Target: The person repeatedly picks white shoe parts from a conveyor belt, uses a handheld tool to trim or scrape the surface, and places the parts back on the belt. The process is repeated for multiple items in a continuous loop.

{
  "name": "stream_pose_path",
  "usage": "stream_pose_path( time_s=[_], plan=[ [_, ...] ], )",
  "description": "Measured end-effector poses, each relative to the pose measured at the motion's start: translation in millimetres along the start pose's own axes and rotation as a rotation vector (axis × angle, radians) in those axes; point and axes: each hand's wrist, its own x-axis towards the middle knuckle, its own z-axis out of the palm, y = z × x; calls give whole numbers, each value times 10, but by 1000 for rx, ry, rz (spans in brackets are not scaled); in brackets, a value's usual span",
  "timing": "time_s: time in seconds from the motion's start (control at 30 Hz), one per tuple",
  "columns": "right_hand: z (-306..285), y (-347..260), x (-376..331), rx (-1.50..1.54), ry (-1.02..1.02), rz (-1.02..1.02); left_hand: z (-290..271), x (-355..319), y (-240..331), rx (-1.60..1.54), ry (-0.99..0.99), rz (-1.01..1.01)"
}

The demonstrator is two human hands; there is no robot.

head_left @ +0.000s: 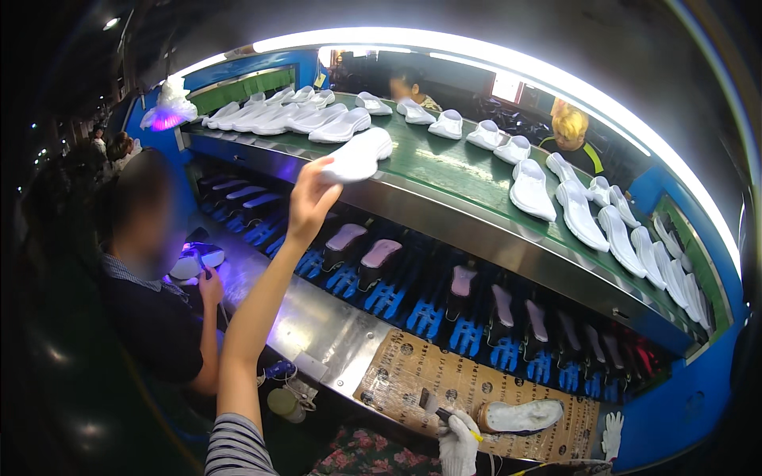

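Observation:
A white shoe sole is pinched at its near end by my bare left hand, raised at the front edge of the green upper conveyor belt. Low in the view, my right hand, in a white knit glove, is closed around a small brush with a dark head. Beside that hand a shoe upper lies with its whitish underside up. It rests on a brown printed cardboard sheet covering the bench.
Several white soles stand along the belt. Below runs a rack of blue holders carrying uppers on lasts. A co-worker works at left under purple light. Two other people sit beyond the belt. A white glove lies at the bench's right end.

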Motion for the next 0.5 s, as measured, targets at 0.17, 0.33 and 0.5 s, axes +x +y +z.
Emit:
stream_pose_path(
  time_s=[0.17, 0.33, 0.5],
  plan=[
    [26, -181, -4, -36, -75, -60, -496, -808, 486, 349, 373, 356],
    [-120, -399, -75, -71, -77, -101, -417, -1016, 795, 342, 603, 58],
    [-178, -420, 12, -6, -136, -121, 409, -1269, 804, 139, 79, -226]
  ],
)
